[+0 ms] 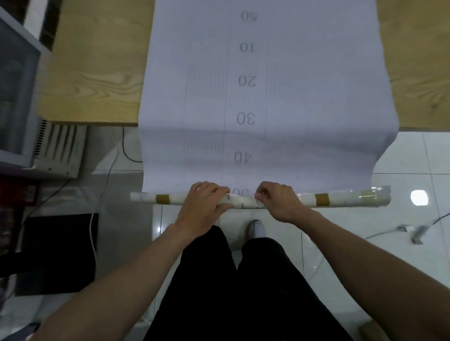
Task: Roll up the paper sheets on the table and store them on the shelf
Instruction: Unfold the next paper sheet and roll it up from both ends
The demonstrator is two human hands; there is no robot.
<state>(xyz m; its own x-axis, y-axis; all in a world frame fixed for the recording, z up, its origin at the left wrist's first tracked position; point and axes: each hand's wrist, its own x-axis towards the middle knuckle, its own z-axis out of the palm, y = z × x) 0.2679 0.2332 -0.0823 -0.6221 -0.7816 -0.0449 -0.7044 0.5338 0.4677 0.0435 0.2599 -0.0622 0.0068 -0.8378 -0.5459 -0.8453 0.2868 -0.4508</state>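
A pale wooden table point(94, 57) fills the top of the view, with shiny white floor tiles point(409, 160) below its near edge. A long white paper sheet point(316, 83) lies flat down the middle of the table, runs over the near edge and hangs down toward the person. Printed along its centre line, upside down from this side, are the grey numbers 50, 10, 20, 30 and 40, with faint ruled lines on either side and blocks of fine hatching beside the 20 and the 40. The hanging part is slightly wavy along its right edge.

The near end of the sheet is wound into a slim roll point(322, 200), held in the air in front of the table, level but a little higher on the right. The roll is white with a brown tape band near each end and glossy clear tape at the right tip.

The left hand point(203, 206) is wrapped over the roll just left of centre, fingers curled round it. The right hand point(280, 202) clasps it just right of centre, fingertips pinching the top. A grey shoe point(256, 229) shows below the hands.
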